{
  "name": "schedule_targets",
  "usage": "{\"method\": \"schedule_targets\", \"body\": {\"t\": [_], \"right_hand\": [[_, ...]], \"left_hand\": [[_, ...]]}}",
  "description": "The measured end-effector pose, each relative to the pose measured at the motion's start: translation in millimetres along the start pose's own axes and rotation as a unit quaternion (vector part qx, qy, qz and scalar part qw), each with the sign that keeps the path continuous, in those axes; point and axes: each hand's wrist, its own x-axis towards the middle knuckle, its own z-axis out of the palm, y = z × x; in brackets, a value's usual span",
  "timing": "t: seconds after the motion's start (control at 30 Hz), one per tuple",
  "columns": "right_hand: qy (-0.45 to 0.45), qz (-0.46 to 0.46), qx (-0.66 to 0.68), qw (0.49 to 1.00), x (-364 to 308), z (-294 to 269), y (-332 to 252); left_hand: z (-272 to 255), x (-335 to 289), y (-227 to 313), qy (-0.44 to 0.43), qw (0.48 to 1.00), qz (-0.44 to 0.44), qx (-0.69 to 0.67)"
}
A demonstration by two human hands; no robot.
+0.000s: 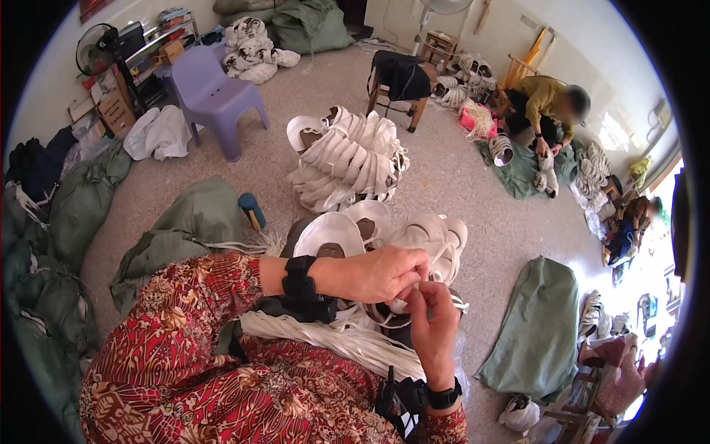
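My left hand (pixel 381 272) reaches across from the left in a red patterned sleeve with a black wrist strap, its fingers pinched on a white shoe lace (pixel 403 302). My right hand (pixel 435 325) comes up from below and pinches the same lace right beside it. Both hands hover over a white shoe upper (pixel 388 314) on my lap. A bundle of white laces (pixel 333 337) lies across my lap under the hands. Several white shoe uppers (pixel 347 229) lie just beyond the hands.
A big stack of white shoe uppers (pixel 347 159) sits on the floor ahead. A purple plastic chair (pixel 211 96) and green sacks (pixel 188 218) stand at left, another green sack (pixel 540 325) at right. A person (pixel 543 111) sits working at far right.
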Motion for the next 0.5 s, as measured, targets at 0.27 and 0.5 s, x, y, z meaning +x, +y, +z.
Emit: {"method": "schedule_targets", "body": {"t": [0.27, 0.5], "right_hand": [[0.023, 0.03, -0.001, 0.999, 0.4, -5.9, 2.5], [-0.073, -0.075, 0.021, 0.994, 7.5, 28.5, -39.7]], "left_hand": [[45.9, -4.3, -52.7, 0.187, 0.949, 0.105, 0.231], [66.5, 6.8, -105.1, 0.118, 0.905, 0.008, 0.409]]}}
